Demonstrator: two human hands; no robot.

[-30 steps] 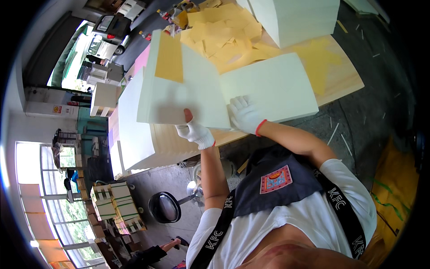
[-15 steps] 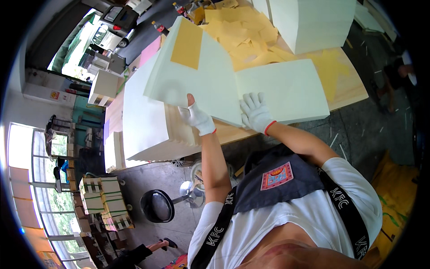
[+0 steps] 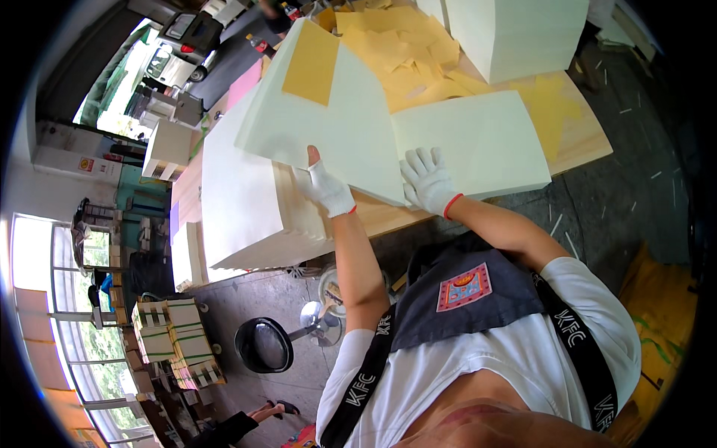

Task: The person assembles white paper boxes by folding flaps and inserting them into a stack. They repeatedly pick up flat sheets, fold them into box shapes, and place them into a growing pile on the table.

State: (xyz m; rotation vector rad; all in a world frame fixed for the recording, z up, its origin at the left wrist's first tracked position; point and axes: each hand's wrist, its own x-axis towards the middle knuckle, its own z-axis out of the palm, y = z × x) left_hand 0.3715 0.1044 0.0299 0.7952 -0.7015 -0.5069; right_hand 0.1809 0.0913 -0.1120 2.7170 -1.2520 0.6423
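My left hand, in a white glove with the thumb bare, grips the near edge of a raised sheaf of large white paper. The thumb lies on the sheaf's upper face, and its fingers are partly hidden at the edge. A yellow paper slip lies on the sheaf's far part. My right hand, gloved in white with a red cuff, rests flat with fingers spread on the lower white paper stack, beside the fold. A tall white paper stack stands to the left, under the sheaf's edge.
Loose yellow slips lie heaped at the back of the wooden table. Another tall white stack stands at the far right. Bottles stand at the back left. A black round stool and strapped bundles are on the floor.
Both hands keep their places on the paper, and the sheaf stays raised. The whole view has shifted slightly. A person's arm now shows behind the bottles at the back.
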